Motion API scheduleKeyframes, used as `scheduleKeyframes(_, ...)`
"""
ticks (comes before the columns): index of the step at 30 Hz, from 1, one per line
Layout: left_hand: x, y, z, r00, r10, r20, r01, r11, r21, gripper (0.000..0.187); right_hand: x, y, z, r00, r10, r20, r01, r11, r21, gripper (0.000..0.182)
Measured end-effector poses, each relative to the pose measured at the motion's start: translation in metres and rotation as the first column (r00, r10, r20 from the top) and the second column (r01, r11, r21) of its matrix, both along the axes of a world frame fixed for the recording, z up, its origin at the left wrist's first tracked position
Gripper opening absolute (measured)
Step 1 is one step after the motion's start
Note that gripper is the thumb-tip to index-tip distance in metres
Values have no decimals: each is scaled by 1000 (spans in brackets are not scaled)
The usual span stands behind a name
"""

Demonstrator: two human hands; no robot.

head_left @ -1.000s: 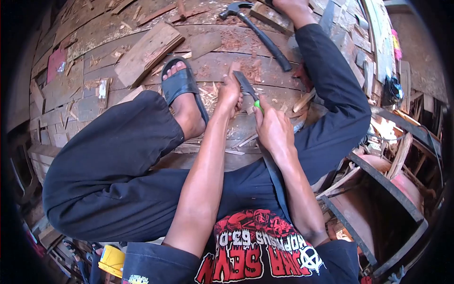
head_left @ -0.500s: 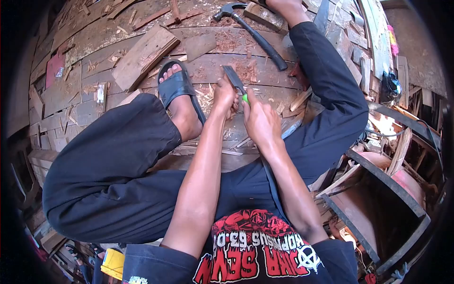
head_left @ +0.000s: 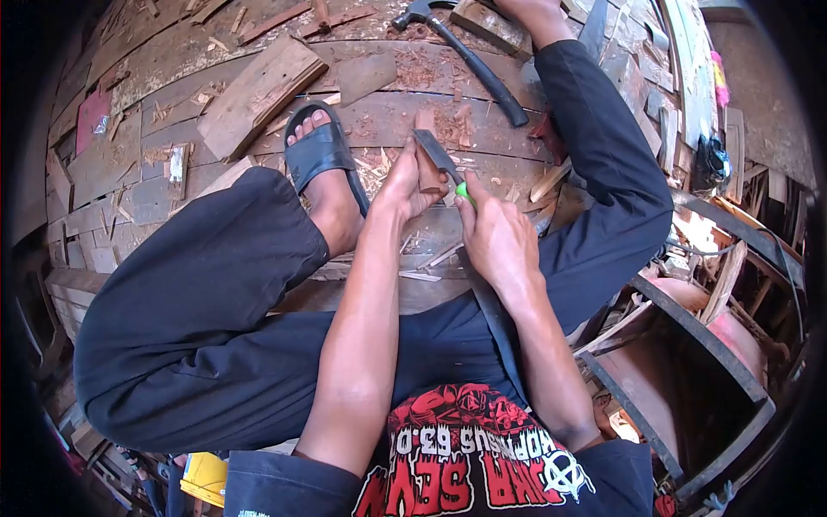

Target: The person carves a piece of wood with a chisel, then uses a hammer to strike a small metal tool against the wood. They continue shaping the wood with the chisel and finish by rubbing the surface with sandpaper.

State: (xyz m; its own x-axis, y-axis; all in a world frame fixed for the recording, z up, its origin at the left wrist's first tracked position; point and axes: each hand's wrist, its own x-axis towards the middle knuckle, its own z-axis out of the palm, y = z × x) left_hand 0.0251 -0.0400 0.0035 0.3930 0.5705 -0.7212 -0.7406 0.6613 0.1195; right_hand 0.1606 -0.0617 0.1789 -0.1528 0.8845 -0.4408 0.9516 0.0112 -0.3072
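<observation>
"What's nearest?"

"A dark T-shirt [head_left: 457, 444] with red and white print, then dark trousers [head_left: 250, 345] on bent, spread legs."

"And the hands?"

"The right hand [head_left: 501, 237] is closed around a chisel [head_left: 438, 153]. Only a bright green bit of handle shows ahead of the fist; past it runs a flat, dark grey blade, slanting up toward the left."

"What about the other one?"

"The left hand [head_left: 403, 183] grasps a strip of wood [head_left: 428, 175], with the fingers curled round its near end."

"How does the strip look?"

"Narrow, fairly straight, reddish brown. Its far end pokes out beyond the blade, which crosses over its middle. I can't tell whether the edge touches it."

"Where is it exactly?"

"In front of the lap, over the floorboards [head_left: 495, 142], just right of the black slide sandal [head_left: 320, 157] on the left foot."

"Farther out?"

"Pale shavings [head_left: 372, 168] beside the sandal, and reddish crumbs on the boards beyond the strip. Then a thick, rough wooden block [head_left: 263, 96] to the left, and a black-handled claw hammer [head_left: 479, 73] to the right, its head pointing away."
</observation>
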Motion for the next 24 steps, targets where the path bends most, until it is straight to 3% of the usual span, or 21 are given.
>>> scheduleKeyframes(2, 2, 7, 19, 999, 32, 25, -31, 999, -24, 52, 3, 4, 2, 999, 18, 33, -19, 1000, 14, 43)
scheduleKeyframes(6, -2, 3, 1, 989, 86, 117, -80, 995, -60, 53, 7, 11, 9, 999, 18, 36, -16, 998, -55, 44)
scheduleKeyframes(9, -7, 1, -2, 999, -22, 45, 22, 1000, 6, 55, 9, 11, 9, 1000, 12, 23, -10, 996, -84, 43)
scheduleKeyframes(15, 2, 5, -2, 999, -35, -2, 35, 999, -25, 57, -2, 8, -6, 997, -10, 75, 13, 999, -35, 37)
scheduleKeyframes(18, 11, 9, 12, 986, -52, -160, 27, 988, -153, 56, 0, 31, -42, 996, -69, 57, 70, 997, -18, 31)
scheduleKeyframes(24, 6, 4, 0, 992, -76, -104, 73, 997, -25, 59, 15, 25, -11, 999, -10, -48, 7, 998, -55, 28)
